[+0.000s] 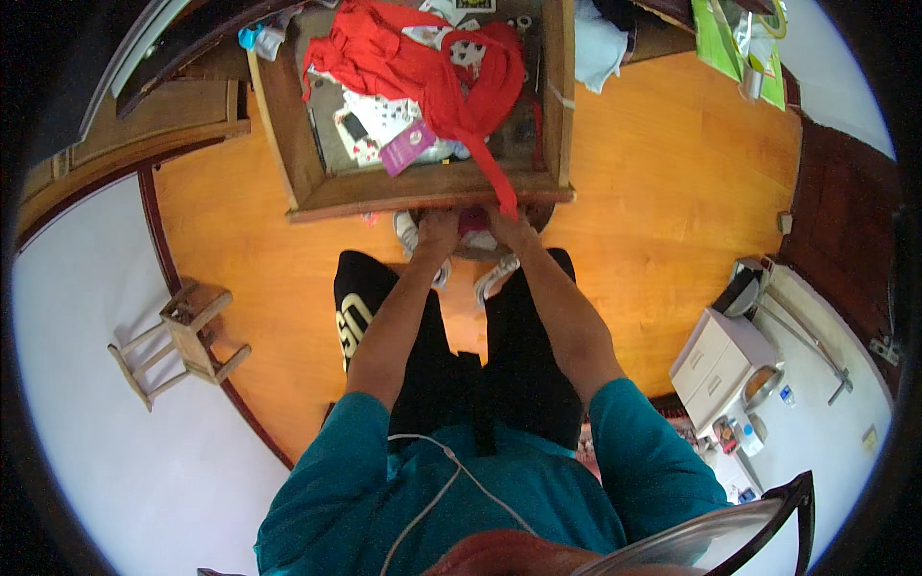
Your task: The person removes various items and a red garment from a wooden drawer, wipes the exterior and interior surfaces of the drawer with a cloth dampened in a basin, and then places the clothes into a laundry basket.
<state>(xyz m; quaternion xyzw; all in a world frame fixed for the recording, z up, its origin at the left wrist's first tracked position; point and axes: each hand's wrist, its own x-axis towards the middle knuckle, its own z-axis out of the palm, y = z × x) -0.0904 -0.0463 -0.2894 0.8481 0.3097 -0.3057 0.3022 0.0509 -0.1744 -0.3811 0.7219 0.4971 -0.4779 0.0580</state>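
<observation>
Low at the drawer front, my left hand (438, 229) and my right hand (513, 227) are side by side, their fingertips mostly hidden by the drawer's edge. A small magenta item (474, 218) shows between them; whether either hand grips it is unclear. Above my hands is a pulled-out wooden drawer (432, 193). A red cloth (389, 57) is heaped inside, and one strip of it hangs over the front down to my right hand. Playing cards (382, 115) and a purple booklet or card (408, 147) lie in the drawer. Beneath my hands is a round dark object (479, 252), partly hidden.
A small wooden stool (194, 338) stands at the left wall. At right is a white drawer cabinet (720, 367) with bottles beside it. Rolls of tape (753, 75) sit on a green surface at upper right. My feet (497, 277) are on the orange wood floor (670, 216).
</observation>
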